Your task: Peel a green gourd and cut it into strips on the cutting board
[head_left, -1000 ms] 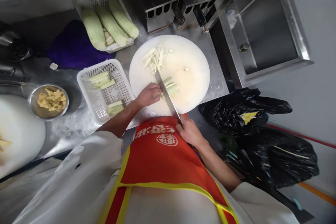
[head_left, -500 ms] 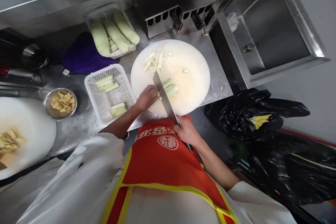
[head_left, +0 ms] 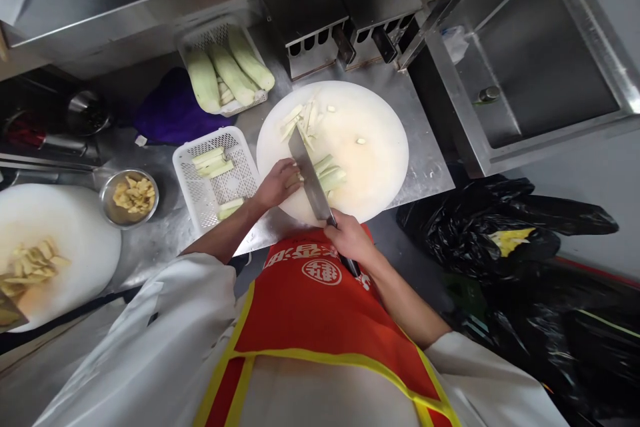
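Note:
My right hand point(head_left: 350, 238) is wrapped round the dark handle of a cleaver point(head_left: 313, 177), its broad blade slanting up and left over a round white cutting board point(head_left: 377, 173). Beside the blade's left face, my left hand point(head_left: 280, 183) is curled, with a pale bit at its fingertips that I cannot make out. Right of the blade lie pale green squash pieces point(head_left: 331, 175), partly hidden by it. A loose pile of thin squash strips point(head_left: 304, 121) rests near the board's far left edge, and two small bits lie apart on the board.
Left of the board, a white perforated basket point(head_left: 204, 197) holds cut squash pieces. Behind it, another basket point(head_left: 225, 33) carries whole peeled squash. A steel bowl point(head_left: 129, 199) of yellowish pieces stands farther left. Knife holders point(head_left: 313, 57), a sink point(head_left: 550, 133) and black bags point(head_left: 450, 227) border the area.
The view has shifted slightly, moving the scene rightward. My left hand has drawn a little away from the blade. The cleaver remains in my right hand.

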Demonstrator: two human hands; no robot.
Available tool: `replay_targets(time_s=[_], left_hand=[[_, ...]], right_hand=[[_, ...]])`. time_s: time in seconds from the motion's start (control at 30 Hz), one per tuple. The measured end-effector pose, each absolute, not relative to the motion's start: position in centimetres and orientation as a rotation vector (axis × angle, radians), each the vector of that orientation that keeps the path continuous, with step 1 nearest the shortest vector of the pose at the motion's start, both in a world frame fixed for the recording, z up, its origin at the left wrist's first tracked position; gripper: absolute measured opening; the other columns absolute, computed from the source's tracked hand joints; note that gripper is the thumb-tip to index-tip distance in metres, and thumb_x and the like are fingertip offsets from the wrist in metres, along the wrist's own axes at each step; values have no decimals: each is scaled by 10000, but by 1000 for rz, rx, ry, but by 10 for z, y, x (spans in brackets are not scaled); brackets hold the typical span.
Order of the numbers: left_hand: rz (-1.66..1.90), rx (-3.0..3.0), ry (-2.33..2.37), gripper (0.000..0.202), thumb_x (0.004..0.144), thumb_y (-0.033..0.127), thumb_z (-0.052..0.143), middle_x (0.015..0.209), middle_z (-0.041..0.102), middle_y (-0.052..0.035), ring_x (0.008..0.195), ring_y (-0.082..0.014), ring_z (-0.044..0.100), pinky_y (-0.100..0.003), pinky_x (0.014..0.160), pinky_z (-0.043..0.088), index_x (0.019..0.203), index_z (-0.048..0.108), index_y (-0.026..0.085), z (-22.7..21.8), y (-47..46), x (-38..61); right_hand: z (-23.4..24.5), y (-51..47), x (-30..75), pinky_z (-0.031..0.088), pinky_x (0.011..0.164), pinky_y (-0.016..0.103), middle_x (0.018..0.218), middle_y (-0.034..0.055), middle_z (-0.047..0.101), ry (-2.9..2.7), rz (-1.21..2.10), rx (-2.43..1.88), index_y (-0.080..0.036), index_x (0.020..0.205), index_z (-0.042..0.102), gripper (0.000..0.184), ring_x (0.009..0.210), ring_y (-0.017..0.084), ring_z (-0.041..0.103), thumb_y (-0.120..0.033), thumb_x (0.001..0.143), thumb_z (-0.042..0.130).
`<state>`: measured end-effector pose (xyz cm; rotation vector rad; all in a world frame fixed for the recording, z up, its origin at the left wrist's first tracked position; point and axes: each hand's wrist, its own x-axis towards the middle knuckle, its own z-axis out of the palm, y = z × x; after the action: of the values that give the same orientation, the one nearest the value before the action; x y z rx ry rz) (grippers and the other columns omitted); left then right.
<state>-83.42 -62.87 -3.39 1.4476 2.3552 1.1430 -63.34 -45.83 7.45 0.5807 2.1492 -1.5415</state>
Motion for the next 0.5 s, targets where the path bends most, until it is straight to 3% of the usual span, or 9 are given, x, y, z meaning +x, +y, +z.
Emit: replay_targets(time_s=[0.13,0.27,0.4,0.5], left_hand=[[1131,1414,2414,158,991,335,557,1214,606,-123,1206,-260,582,-468,1055,522,1082,643,239,-42,-616,-865],[1028,1317,2582,136,974,269,544,1176,610,-119,1168,-252,584,-429,1062,495,1029,654,213,-32,-603,-888],[770,1292,2609,227,992,331,527,1214,629,-110,1181,-258,579,-419,1085,458,1125,662,206,-1,-583,-868],[493,1403,2374,514,927,494,638,1344,608,-107,1268,-288,548,-408,1120,415,1348,573,207,20,-557,-838]], right_hand=[[84,-450,-640,444,490,248,477,-81,516,1983,-1701,659,-255,821,464,120,432,162,582,-155,754,456],[99,-434,-630,458,515,241,509,-90,531,2116,-1789,638,-253,805,454,91,443,139,569,-179,763,486],[107,-416,-610,453,543,235,656,-58,602,2394,-1711,708,-232,849,542,85,518,121,580,-201,771,556],[105,-401,-593,452,522,242,638,-55,599,2383,-1738,848,-228,857,568,68,505,125,567,-238,795,595]])
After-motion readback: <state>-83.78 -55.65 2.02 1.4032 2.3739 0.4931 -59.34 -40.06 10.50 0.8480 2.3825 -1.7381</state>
